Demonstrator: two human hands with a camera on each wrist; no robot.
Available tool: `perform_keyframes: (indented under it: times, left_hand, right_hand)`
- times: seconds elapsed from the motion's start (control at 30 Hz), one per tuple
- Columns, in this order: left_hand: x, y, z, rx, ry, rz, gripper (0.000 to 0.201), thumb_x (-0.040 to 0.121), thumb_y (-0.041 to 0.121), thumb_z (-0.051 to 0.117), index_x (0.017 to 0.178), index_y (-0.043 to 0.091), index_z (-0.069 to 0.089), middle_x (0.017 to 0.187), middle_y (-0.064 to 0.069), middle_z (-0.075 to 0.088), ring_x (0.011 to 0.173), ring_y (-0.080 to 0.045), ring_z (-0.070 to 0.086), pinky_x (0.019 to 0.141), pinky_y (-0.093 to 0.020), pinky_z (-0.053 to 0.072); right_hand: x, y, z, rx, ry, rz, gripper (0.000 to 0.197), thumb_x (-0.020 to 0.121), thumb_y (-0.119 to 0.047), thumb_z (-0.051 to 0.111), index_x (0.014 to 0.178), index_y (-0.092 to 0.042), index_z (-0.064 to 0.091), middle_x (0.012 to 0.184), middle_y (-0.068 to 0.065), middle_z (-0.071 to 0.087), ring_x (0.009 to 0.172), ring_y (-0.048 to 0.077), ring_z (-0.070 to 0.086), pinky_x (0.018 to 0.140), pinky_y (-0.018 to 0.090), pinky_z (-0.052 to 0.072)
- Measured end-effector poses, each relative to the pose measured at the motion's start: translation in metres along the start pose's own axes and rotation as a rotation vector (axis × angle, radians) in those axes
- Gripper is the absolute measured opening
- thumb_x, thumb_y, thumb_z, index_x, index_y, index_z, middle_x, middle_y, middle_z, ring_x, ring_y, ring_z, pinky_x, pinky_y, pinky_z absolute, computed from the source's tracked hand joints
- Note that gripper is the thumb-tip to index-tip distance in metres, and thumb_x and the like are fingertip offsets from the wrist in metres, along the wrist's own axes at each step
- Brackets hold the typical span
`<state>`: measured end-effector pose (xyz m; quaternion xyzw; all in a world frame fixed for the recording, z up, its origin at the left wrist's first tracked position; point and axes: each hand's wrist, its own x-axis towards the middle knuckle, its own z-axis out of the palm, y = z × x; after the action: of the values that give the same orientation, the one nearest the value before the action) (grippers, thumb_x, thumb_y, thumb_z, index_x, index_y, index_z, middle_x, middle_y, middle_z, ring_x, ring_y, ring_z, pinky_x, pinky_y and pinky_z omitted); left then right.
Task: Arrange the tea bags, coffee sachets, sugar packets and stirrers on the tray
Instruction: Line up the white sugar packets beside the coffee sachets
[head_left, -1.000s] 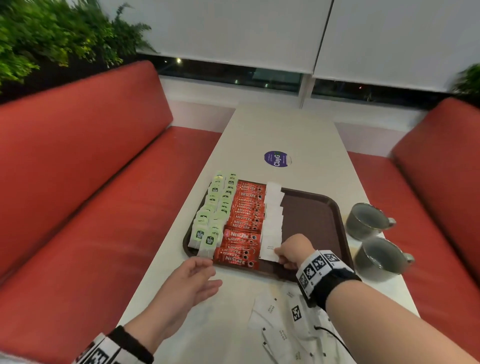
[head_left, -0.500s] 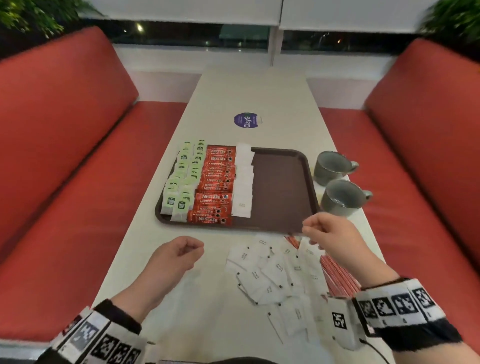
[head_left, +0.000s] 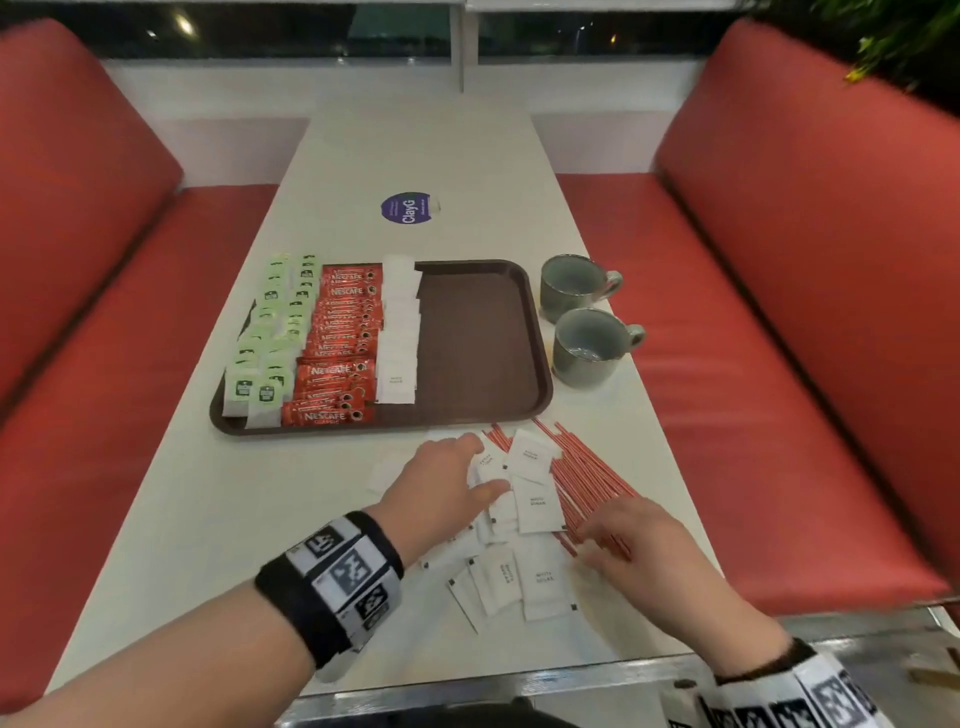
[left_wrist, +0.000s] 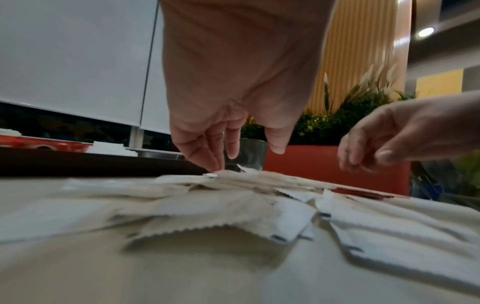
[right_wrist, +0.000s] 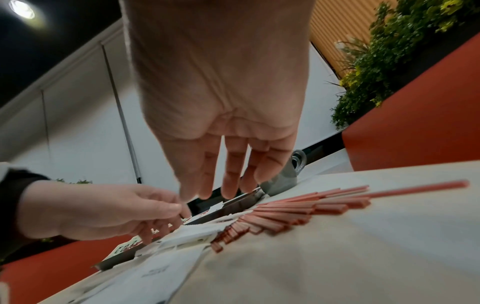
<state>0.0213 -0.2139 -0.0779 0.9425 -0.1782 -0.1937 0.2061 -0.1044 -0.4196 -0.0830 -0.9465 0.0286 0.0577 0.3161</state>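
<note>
The tray (head_left: 540, 400) is filled at 9 o'clock with tea bags (head_left: 265, 343), coffee (head_left: 340, 353) and sugar (head_left: 397, 332), its 3 o'clock half bare. At 6 o'clock of its near rim, the left hand (head_left: 441, 483), fingers straight, touches the loose packets (head_left: 530, 501); the right hand (head_left: 639, 545), fingers relaxed, hovers over the stirrers (head_left: 587, 475) at the packets' 3 o'clock.

On the tray (head_left: 483, 415), tea bags (head_left: 270, 338) lie leftmost, coffee sachets (head_left: 337, 348) beside them, sugar packets (head_left: 397, 332) next (right half bare), two mugs (head_left: 587, 317) right of it, loose packets (head_left: 524, 525) and stirrers (head_left: 587, 478) before it.
</note>
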Motion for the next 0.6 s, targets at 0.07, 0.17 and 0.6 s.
perform_keyframes:
  times: [0.07,0.17,0.6]
  left_hand:
    - [0.005,0.008,0.007,0.073,-0.033,-0.018,0.069,0.079,0.055,0.065,0.135,0.023,0.041,0.131,-0.001,0.051,0.123,-0.020,0.043,0.098,-0.031,0.040]
    - [0.010,0.015,0.011,0.089,-0.021,-0.056,0.075,0.075,0.048,0.071,0.138,0.025,0.037,0.133,0.001,0.049,0.124,-0.021,0.040,0.099,-0.034,0.040]
    - [-0.004,-0.001,-0.008,-0.386,0.111,-0.262,0.046,0.084,0.026,0.068,0.128,0.018,0.056,0.126,-0.002,0.061,0.107,-0.018,0.060,0.089,-0.031,0.050]
  right_hand:
    - [-0.004,0.004,0.002,-0.036,-0.075,-0.100,0.026,0.067,-0.043,0.066,0.089,-0.031,0.073,0.095,-0.030,0.054,0.097,0.005,0.050,0.086,0.016,0.035]
    - [-0.005,0.007,0.006,-0.084,-0.196,-0.224,0.045,0.067,-0.057,0.053,0.096,-0.031,0.074,0.110,-0.017,0.060,0.105,0.010,0.048,0.088,0.017,0.032]
    - [-0.005,0.023,0.007,-0.138,-0.280,-0.396,0.031,0.077,-0.053,0.058,0.098,-0.033,0.070,0.106,-0.014,0.064,0.100,0.011,0.057,0.084,0.025,0.043]
